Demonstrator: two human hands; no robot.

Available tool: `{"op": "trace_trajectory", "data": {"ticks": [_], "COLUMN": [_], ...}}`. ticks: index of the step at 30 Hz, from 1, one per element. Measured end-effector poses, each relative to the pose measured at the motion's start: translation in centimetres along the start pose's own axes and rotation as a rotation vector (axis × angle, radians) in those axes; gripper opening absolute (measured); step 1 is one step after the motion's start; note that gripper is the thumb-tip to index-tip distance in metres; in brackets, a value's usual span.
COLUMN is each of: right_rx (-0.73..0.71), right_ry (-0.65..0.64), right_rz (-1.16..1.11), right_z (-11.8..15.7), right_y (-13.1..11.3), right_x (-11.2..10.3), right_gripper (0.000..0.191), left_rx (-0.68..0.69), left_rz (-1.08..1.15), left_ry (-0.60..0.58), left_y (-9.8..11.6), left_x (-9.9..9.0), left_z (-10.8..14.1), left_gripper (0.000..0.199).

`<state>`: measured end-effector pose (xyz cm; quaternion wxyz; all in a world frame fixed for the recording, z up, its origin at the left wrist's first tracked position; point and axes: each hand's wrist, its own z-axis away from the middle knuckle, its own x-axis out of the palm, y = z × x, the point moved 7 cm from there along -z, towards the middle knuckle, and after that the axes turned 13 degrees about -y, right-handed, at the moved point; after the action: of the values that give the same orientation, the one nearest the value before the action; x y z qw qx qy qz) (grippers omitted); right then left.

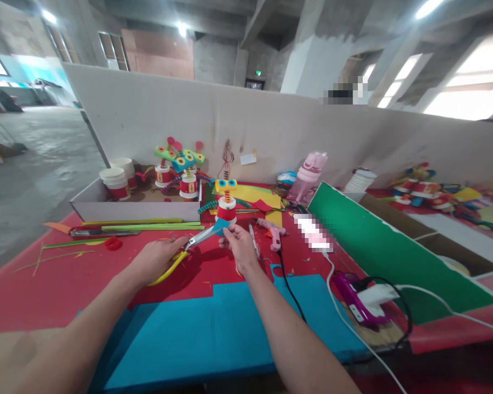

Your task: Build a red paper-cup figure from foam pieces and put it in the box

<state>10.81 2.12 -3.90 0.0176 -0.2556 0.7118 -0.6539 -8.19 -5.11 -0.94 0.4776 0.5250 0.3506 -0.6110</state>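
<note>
My left hand (159,261) is closed on yellow-handled scissors (173,268), whose blades point right and up. At the blade tips is a small blue paper piece (219,226), pinched by the fingers of my right hand (240,245). Just behind the hands stands a paper-cup figure (227,208) with a yellow head, blue eyes and green coiled arms. A large blue sheet (189,339) lies under my forearms on the red table cover (78,284).
A pink glue gun (275,234) with a black cord lies right of my hands. Farther right are a purple power strip (359,303) and a green board (378,251). Several cup figures stand in a white box (139,212) at the back left, near a pink bottle (308,178).
</note>
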Motion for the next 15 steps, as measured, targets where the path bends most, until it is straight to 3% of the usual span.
{"op": "trace_trajectory", "data": {"ticks": [15], "right_rx": [-0.004], "right_ry": [0.003], "right_rz": [-0.002], "right_z": [-0.02], "right_y": [-0.12], "right_x": [-0.01], "right_gripper": [0.032], "left_rx": [0.001], "left_rz": [-0.026], "left_ry": [-0.02], "left_y": [0.04], "left_x": [0.09], "left_z": [-0.05], "left_gripper": [0.044]}}
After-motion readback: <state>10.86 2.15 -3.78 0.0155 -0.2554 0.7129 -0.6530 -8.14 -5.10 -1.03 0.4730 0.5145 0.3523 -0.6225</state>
